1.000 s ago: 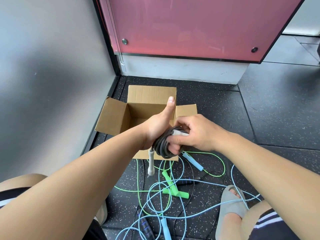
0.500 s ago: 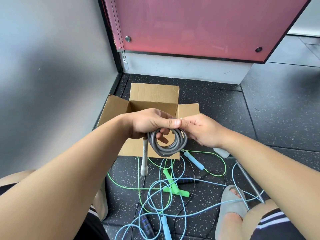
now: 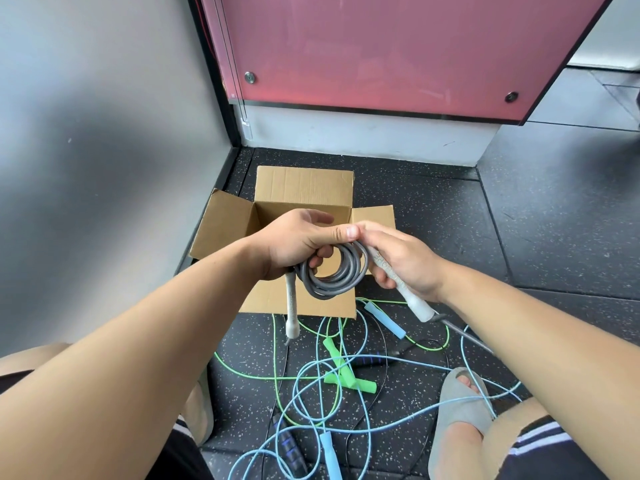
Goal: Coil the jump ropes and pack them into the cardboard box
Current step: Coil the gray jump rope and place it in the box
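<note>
I'm on a black speckled floor (image 3: 536, 237). Ahead, a pink panel (image 3: 381, 46) with two round bolts (image 3: 249, 77) hangs above a white plinth (image 3: 363, 133). A plain grey wall (image 3: 104, 133) runs along my left. My grey slipper (image 3: 460, 420) sits at lower right, beside my black, white-striped shorts (image 3: 540, 448).

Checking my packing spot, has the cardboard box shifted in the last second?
No. The cardboard box sits just as near the white wall base as before.

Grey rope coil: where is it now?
Head view, centre: the grey rope coil hangs from the left hand over the cardboard box, right hand gripping its white handle.
</note>
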